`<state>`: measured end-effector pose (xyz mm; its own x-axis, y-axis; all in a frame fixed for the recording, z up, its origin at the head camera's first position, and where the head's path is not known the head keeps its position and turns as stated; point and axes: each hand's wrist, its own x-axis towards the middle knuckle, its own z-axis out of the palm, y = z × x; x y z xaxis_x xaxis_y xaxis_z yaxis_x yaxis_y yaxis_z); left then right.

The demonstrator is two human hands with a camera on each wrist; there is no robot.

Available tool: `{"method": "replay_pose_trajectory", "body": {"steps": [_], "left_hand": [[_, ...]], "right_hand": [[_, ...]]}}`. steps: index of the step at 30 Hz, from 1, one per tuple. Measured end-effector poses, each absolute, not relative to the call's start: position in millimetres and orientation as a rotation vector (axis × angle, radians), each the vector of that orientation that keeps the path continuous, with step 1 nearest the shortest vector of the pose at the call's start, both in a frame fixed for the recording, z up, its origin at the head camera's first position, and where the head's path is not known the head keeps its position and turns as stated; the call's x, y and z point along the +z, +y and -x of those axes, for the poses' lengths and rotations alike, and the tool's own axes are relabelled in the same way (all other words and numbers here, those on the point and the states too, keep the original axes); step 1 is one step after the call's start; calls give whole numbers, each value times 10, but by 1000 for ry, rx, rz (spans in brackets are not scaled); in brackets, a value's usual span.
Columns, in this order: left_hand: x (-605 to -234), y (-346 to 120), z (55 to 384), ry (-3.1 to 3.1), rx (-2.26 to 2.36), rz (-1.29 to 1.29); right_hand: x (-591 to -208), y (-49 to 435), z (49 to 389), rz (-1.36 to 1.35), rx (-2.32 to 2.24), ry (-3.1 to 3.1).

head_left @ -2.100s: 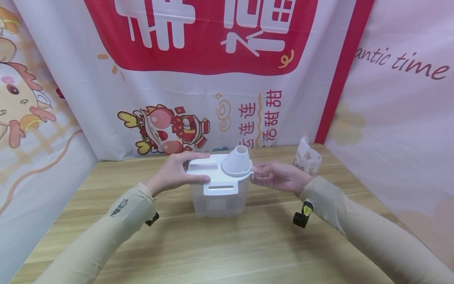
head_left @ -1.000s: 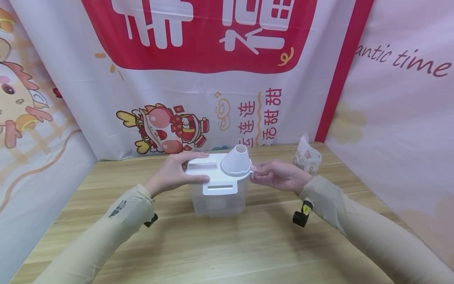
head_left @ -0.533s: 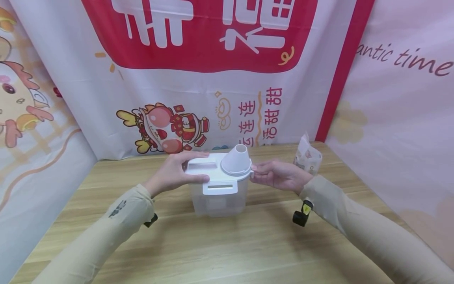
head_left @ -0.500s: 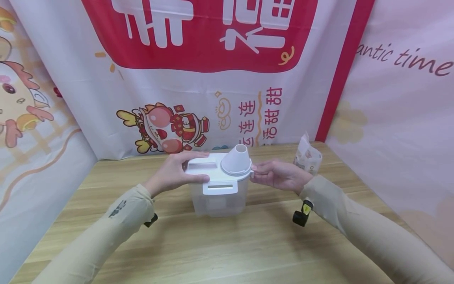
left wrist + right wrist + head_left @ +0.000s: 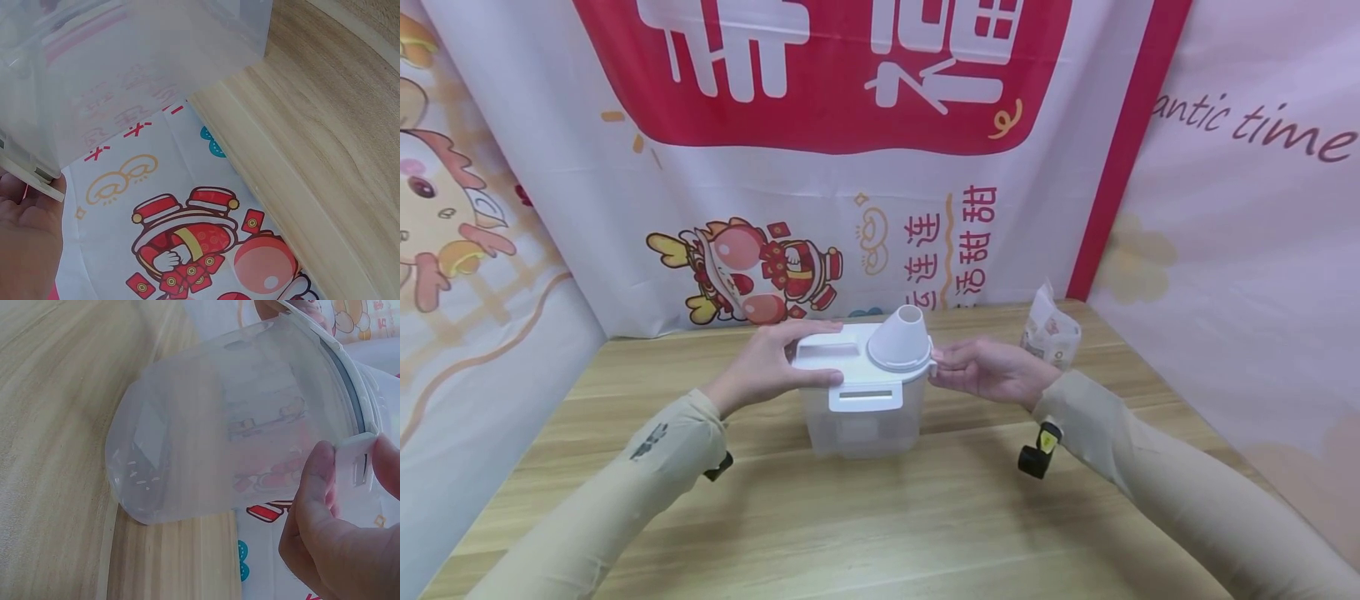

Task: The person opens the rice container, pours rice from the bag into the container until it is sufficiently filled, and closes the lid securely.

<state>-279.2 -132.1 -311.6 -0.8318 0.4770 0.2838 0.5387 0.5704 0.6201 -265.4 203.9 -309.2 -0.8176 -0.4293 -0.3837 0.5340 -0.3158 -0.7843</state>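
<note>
A translucent plastic storage container (image 5: 857, 433) with a white lid (image 5: 817, 361) stands upright on the table. A white cone-shaped cap (image 5: 898, 340) with a round top rises from the lid's right part. My left hand (image 5: 763, 367) grips the lid's left end, thumb at the near edge and fingers over the far edge. At the opposite end, my right hand (image 5: 988, 372) pinches a small white side latch (image 5: 355, 465) between thumb and fingers. A slotted front latch (image 5: 865, 397) hangs down the near side. Several small white specks show near the container's bottom in the right wrist view.
A small white printed bag (image 5: 1052, 335) stands at the table's back right, behind my right wrist. Printed cloth (image 5: 820, 217) hangs along the back edge of the wooden table (image 5: 865, 533), with more cloth at both sides.
</note>
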Motion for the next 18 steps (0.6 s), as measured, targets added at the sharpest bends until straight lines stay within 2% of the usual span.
{"method": "replay_pose_trajectory", "body": {"steps": [18], "left_hand": [[-3113, -1323, 2790, -2706, -1127, 861]], "right_hand": [[-3092, 2030, 2663, -99, -2120, 1337]]}}
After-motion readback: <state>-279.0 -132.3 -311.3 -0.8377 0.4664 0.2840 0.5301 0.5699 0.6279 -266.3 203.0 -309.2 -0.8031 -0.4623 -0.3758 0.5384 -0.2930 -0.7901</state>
